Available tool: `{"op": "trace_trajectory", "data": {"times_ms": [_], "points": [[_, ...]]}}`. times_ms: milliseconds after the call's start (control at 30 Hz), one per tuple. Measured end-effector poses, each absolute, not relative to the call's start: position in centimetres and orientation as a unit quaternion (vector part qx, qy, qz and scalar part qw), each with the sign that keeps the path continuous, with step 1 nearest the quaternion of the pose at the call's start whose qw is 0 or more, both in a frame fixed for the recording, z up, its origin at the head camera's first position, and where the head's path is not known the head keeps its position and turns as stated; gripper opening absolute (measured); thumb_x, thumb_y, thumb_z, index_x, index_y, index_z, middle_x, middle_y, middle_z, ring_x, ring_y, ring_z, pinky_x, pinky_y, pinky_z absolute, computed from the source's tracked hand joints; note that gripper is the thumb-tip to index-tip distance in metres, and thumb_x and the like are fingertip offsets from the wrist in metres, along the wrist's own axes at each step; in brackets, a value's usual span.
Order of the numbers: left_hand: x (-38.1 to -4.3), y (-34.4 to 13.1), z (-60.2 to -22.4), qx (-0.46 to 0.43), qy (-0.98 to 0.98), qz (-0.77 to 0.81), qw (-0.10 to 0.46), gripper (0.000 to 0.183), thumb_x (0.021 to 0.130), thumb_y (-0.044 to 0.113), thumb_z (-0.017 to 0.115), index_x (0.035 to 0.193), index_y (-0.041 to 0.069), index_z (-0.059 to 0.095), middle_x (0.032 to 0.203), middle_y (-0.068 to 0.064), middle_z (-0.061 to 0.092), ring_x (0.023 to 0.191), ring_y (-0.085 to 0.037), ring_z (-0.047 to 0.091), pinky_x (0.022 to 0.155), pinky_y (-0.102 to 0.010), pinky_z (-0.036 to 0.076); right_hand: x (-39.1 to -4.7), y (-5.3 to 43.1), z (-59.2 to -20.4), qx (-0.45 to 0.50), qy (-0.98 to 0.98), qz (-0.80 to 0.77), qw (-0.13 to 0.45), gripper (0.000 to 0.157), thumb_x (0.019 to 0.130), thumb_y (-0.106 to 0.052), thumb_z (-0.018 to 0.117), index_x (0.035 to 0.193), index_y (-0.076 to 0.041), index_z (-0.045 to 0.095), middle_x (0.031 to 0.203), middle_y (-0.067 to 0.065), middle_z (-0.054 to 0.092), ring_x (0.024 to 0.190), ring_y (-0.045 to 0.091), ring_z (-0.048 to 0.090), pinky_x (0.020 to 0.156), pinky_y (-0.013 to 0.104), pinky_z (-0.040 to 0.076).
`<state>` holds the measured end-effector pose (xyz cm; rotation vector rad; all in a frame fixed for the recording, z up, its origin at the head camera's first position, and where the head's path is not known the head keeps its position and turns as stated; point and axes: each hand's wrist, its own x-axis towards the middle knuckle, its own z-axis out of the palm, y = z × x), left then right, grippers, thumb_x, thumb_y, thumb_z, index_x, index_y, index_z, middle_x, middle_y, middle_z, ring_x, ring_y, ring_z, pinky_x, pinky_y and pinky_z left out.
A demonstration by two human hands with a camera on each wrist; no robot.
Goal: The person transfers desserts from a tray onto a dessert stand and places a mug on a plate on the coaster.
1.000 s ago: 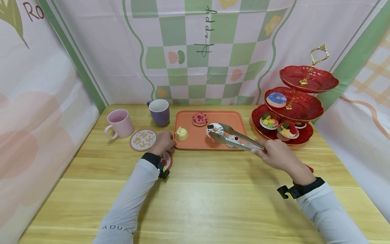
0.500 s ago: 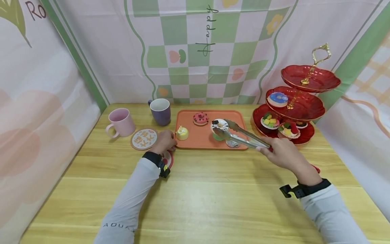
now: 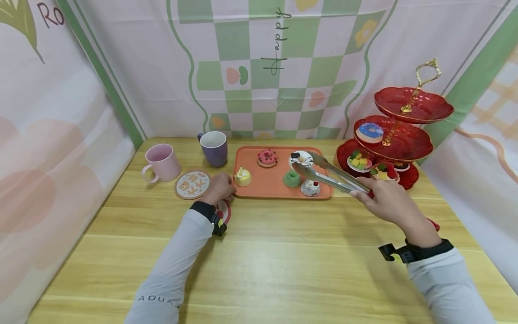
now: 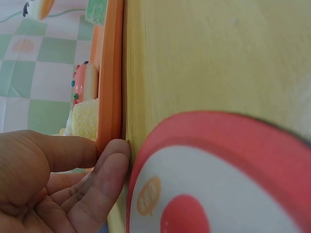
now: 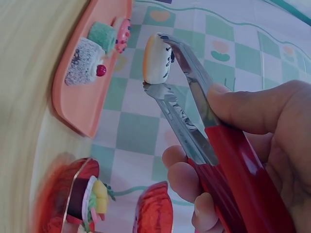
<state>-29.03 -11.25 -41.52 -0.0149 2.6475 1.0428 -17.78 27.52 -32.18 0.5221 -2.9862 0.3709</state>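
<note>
My right hand [image 3: 386, 200] grips red-handled metal tongs [image 3: 333, 173]. Between the tongs' tips is a white doughnut [image 3: 301, 159] with dark drizzle, raised above the orange tray [image 3: 265, 186]; the right wrist view shows it edge-on. My left hand [image 3: 218, 189] pinches the tray's left front corner, thumb and finger on either side of the rim in the left wrist view. On the tray sit a pink doughnut [image 3: 267, 157], a small yellow cake [image 3: 243, 177], a green ring cake [image 3: 292, 178] and a speckled white cake [image 3: 310, 188] topped with a red cherry.
A red three-tier stand [image 3: 410, 139] at the right holds a blue doughnut [image 3: 370, 132] and fruit tarts [image 3: 359, 161]. At the left are a pink mug [image 3: 162, 163], a purple mug [image 3: 214, 149], a round coaster [image 3: 192, 185] and a red-rimmed coaster [image 4: 214, 131] partly under my left wrist.
The tongs and the white doughnut have moved right and back over the tray, uncovering the green cake and the cherry-topped cake. My left hand has stayed at the tray's corner.
</note>
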Motion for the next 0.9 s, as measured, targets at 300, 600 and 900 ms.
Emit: {"op": "trace_trajectory", "data": {"times_ms": [300,600,900], "points": [[-28.9,-11.3,-41.5,0.007,0.917,0.371,0.145,0.007,0.087,0.007,0.061,0.085,0.000,0.062,0.066,-0.009,0.064,0.055,-0.017,0.063,0.052,-0.026,0.050,-17.3,28.7,-31.4,0.147,-0.981,0.112,0.054,0.050,0.089,-0.026,0.063,0.121,0.012,0.052,0.058,0.000,0.047,0.048,0.016,0.039,0.047,0.031,0.031],[-28.7,-11.4,-41.5,0.011,0.915,0.375,0.146,0.007,0.088,0.006,0.061,0.088,-0.001,0.062,0.067,-0.008,0.064,0.057,-0.016,0.063,0.054,-0.027,0.051,-16.8,30.2,-30.6,0.123,-0.984,0.111,0.072,0.052,0.089,-0.025,0.064,0.121,0.013,0.052,0.065,0.007,0.054,0.048,0.018,0.038,0.045,0.031,0.030],[-28.8,-11.4,-41.5,0.009,0.918,0.367,0.147,0.008,0.087,0.007,0.060,0.086,0.000,0.062,0.067,-0.009,0.064,0.058,-0.018,0.063,0.053,-0.026,0.049,-16.3,31.7,-29.9,0.124,-0.980,0.107,0.117,0.049,0.090,-0.027,0.062,0.117,0.013,0.054,0.059,0.004,0.047,0.052,0.020,0.040,0.047,0.032,0.030]]}}
